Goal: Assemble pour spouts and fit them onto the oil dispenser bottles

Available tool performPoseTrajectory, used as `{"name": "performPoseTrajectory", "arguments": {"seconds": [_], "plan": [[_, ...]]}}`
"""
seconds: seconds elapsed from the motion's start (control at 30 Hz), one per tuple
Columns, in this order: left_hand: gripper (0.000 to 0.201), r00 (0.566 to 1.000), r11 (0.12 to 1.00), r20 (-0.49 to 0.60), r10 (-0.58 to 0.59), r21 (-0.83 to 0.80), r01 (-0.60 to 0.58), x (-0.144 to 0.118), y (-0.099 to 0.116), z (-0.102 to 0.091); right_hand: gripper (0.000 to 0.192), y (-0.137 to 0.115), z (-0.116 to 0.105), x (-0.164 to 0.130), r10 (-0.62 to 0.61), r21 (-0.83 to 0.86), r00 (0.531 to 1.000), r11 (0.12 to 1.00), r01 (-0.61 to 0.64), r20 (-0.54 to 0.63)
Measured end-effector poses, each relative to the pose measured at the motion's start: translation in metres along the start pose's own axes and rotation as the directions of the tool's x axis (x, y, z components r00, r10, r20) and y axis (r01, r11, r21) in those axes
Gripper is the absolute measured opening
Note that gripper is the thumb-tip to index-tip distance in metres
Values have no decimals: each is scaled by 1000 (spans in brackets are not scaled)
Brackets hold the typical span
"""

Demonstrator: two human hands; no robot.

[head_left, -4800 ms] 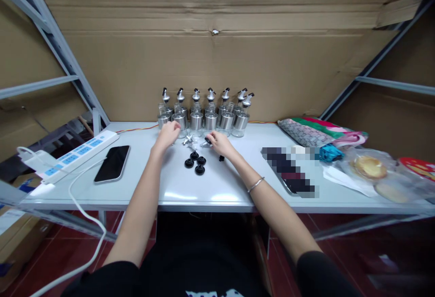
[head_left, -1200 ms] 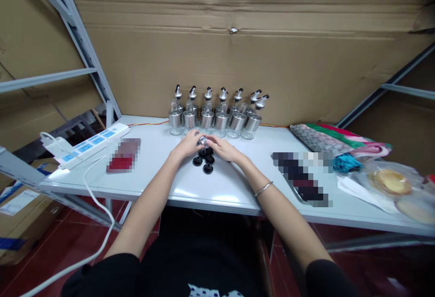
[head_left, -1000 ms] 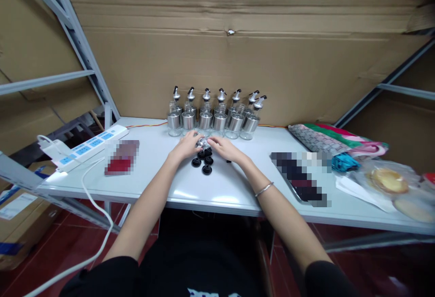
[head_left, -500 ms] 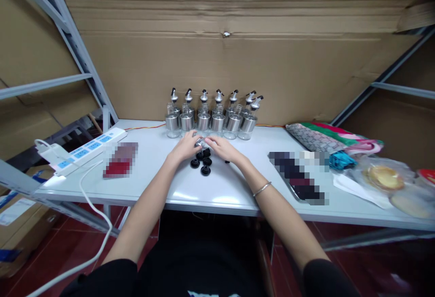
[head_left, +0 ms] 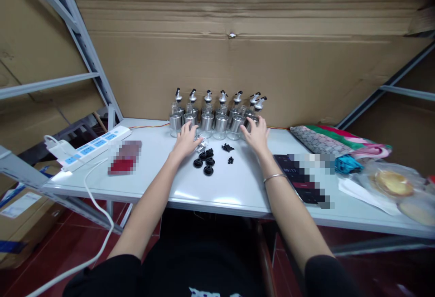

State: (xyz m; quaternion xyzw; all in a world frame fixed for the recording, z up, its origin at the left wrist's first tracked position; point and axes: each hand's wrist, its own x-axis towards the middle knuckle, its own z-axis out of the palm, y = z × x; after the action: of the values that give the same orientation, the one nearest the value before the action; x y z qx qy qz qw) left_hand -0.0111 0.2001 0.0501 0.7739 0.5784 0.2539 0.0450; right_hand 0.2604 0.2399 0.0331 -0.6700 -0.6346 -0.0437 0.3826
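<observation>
A power strip [head_left: 89, 147] is seen at nine o'clock. The left hand [head_left: 185, 139], fingers spread, is laid beside a small metal spout [head_left: 201, 144]. Black stoppers [head_left: 205, 161] are clustered centrally. The right hand [head_left: 255, 134], fingers apart, is placed against the rightmost bottle [head_left: 252, 118] at one o'clock.

Bare table [head_left: 234, 183] lies open in front; bottles [head_left: 217, 115] wall the back, black caps [head_left: 205, 161] sit mid-table.

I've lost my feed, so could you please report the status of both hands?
Left hand open by silver spout parts. Right hand open, reaching rightmost bottle. Black caps loose between.
</observation>
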Motion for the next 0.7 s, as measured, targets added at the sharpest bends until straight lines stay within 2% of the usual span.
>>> {"name": "performPoseTrajectory", "arguments": {"seconds": [0.2, 0.33, 0.43, 0.5, 0.6, 0.7], "plan": [[45, 999, 1000, 15, 29, 10, -29, -2, 2, -3, 42, -15, -10, -3, 61, -118, 972, 989, -90, -229], [45, 999, 999, 4, 33, -14, -33, -2, 2, -4, 41, -14, -20, -2, 156, -97, 918, 974, -204, -365], [44, 999, 999, -13, 43, -21, -44, -1, 2, -4, 42, -9, -25, -1, 239, -16, 879, 963, -270, -412], [44, 999, 999, -20, 44, -27, -45, -1, 2, -4, 45, -7, -27, 1, 214, 59, 885, 976, -209, -412], [44, 999, 998, -17, 44, -36, -45, -1, 2, -4, 47, -7, -25, 5, 104, 162, 916, 986, -44, -388], [44, 999, 998, -7, 47, -35, -47, -2, 3, -4, 47, -8, -24, 8, 76, 209, 925, 978, 3, -371]]}}
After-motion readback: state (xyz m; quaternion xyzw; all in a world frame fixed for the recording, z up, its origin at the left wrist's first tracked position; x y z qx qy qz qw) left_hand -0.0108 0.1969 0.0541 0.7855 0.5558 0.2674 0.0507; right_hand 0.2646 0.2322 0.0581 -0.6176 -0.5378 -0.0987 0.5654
